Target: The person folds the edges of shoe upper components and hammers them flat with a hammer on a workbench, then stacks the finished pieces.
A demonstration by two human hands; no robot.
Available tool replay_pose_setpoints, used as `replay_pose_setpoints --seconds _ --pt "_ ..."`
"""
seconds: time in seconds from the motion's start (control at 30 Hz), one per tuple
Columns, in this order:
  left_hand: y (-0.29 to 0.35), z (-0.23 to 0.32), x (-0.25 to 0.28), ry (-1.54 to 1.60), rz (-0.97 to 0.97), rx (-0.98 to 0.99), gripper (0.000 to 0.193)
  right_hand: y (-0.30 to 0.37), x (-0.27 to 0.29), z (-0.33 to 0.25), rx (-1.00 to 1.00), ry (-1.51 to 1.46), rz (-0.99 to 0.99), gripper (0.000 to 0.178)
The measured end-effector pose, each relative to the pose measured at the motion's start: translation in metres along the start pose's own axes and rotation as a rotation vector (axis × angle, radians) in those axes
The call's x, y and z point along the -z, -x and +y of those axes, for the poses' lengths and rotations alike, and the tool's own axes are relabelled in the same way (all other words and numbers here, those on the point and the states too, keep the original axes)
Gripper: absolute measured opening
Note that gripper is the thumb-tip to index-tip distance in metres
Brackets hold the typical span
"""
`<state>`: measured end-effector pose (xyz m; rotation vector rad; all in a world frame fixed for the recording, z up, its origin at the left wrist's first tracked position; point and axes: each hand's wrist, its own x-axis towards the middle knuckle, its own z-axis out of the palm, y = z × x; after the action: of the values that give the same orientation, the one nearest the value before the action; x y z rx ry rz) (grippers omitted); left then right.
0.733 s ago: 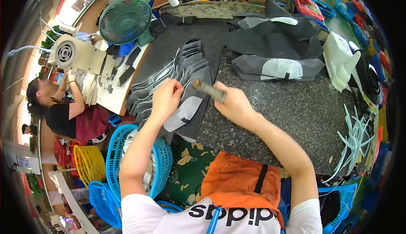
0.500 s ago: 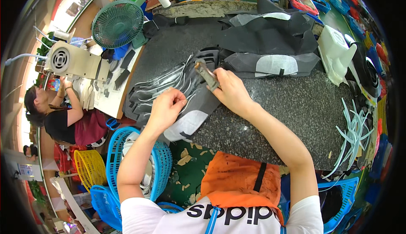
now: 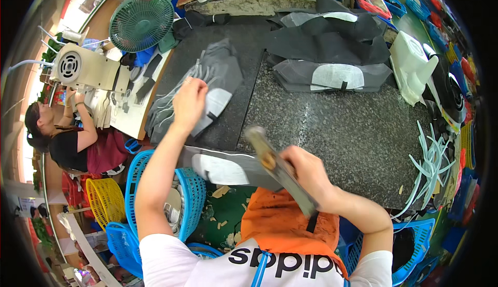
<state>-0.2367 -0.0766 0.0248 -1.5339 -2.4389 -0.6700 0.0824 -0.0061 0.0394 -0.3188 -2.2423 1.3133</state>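
Observation:
My right hand (image 3: 310, 175) is closed around a hammer (image 3: 290, 180), blurred by motion, above the table's near edge and my orange apron. A dark grey sheet piece (image 3: 254, 166) with a white half-round patch lies along that edge, partly behind the hammer. My left hand (image 3: 189, 103) has its fingers pinched together at a stack of dark grey pieces (image 3: 223, 69) with white edges and thin white strips. The upper piece there is blurred and seems gripped at its side; the fingertips' exact hold is partly hidden.
More dark pieces with white patches (image 3: 337, 77) lie at the far right of the speckled stone table (image 3: 311, 116). Pale strips (image 3: 433, 157) hang at the right. Left are a blue basket (image 3: 192, 199), a green fan (image 3: 141, 21), and a person (image 3: 78, 144) at a sewing machine (image 3: 85, 69).
My right hand and the hammer have come down and toward me. One dark piece now lies at the near edge. My left hand has moved farther off and to the left, with the stack shifted.

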Motion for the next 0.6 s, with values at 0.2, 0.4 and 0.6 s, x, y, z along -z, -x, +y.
replay_pose_setpoints --seconds 0.2,0.4,0.6 --pt "0.036 0.126 0.027 0.608 -0.513 -0.544 0.043 0.035 0.033 -0.005 -0.396 0.020 0.196 0.022" --pt "0.023 0.191 0.002 1.067 -1.225 0.040 0.016 0.070 0.073 -0.006 -0.380 0.239 0.249 0.024" --pt "0.039 0.225 -0.056 0.961 -1.199 -0.024 0.009 0.091 0.128 -0.032 -0.312 0.521 0.112 0.024"
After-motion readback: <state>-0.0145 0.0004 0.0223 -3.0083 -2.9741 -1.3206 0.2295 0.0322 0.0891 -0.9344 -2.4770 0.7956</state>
